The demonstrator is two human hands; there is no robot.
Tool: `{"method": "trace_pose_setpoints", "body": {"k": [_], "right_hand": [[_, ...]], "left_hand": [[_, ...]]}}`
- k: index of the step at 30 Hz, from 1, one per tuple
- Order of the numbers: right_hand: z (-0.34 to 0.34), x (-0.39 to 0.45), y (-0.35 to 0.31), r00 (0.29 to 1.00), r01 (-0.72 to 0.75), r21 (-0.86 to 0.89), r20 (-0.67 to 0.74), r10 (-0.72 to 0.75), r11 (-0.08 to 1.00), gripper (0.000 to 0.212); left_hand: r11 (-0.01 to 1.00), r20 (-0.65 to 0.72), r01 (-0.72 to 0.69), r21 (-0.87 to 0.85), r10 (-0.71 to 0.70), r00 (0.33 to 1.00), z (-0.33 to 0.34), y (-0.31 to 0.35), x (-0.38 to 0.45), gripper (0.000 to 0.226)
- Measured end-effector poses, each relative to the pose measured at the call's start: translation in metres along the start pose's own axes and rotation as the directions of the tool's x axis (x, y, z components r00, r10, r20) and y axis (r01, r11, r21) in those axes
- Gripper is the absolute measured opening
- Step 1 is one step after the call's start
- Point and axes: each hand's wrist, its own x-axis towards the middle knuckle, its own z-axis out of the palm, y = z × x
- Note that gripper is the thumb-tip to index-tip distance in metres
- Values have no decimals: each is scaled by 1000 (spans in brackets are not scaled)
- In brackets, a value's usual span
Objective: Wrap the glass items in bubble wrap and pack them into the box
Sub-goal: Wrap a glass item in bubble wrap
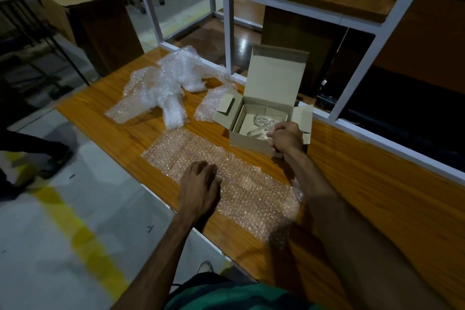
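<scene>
A dim packing room, wooden table. At 6 o'clock a flat bubble wrap sheet lies ready; the left hand rests relaxed on it, likely steadying. At 1 o'clock, the right hand grips a clear glass item inside the open cardboard box

No text or label can be read.
</scene>
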Motion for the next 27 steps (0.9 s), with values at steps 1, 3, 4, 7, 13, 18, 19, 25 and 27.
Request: {"method": "trace_pose_setpoints", "body": {"k": [1,3,4,7,13,18,19,25,27], "right_hand": [[-1,-2,1,999,40,23,-23,-39,999,12],[-5,-8,1,988,147,44,-51,-144,988,11],[-8,-13,-1,979,199,54,-55,-196,978,9],[-14,-30,-5,957,291,159,-49,-287,943,9],[-1,-61,-11,903,292,320,219,-370,901,12],[33,-82,-4,864,154,352,405,-299,923,12],[40,-84,-2,860,144,336,423,-286,931,11],[72,-83,2,804,176,233,527,-276,956,9],[84,-80,0,795,173,200,549,-256,964,8]], "left_hand": [[1000,-4,6,-8,-6,1000,-1,0,-1,51],[1000,-17,11,-20,-11,1000,0,-5,0,48],[1000,-23,16,-27,-16,1000,0,-8,1,46],[997,-57,43,-70,-47,997,-3,-11,0,42],[989,-92,92,-115,-103,990,-16,-17,1,47],[967,-118,155,-201,-181,976,-20,-30,3,37],[950,-129,172,-261,-211,969,-22,-32,4,35],[784,-28,226,-578,-296,955,-42,-35,9,45],[779,0,231,-583,-285,959,-45,-40,11,53]]}}
